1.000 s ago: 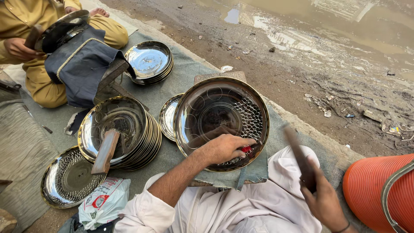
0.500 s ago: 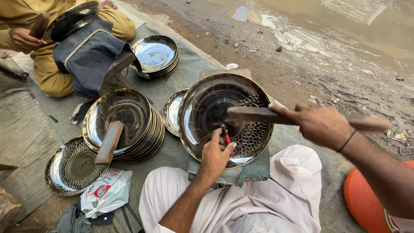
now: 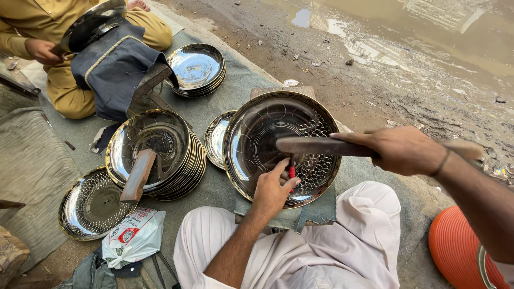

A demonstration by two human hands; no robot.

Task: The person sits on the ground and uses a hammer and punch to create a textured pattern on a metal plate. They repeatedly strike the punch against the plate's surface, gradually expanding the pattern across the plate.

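Left hand (image 3: 273, 187) pinches a red-handled punch (image 3: 292, 172) upright on the steel plate (image 3: 257, 128), dimpled from 3 to 5 o'clock. Right hand (image 3: 404, 150), low half a second ago, now grips a wooden mallet (image 3: 321, 145) above the punch: mid-swing. Plate stack (image 3: 176, 171) at 9 o'clock.

White printed plastic bag (image 3: 134, 235), bottom left
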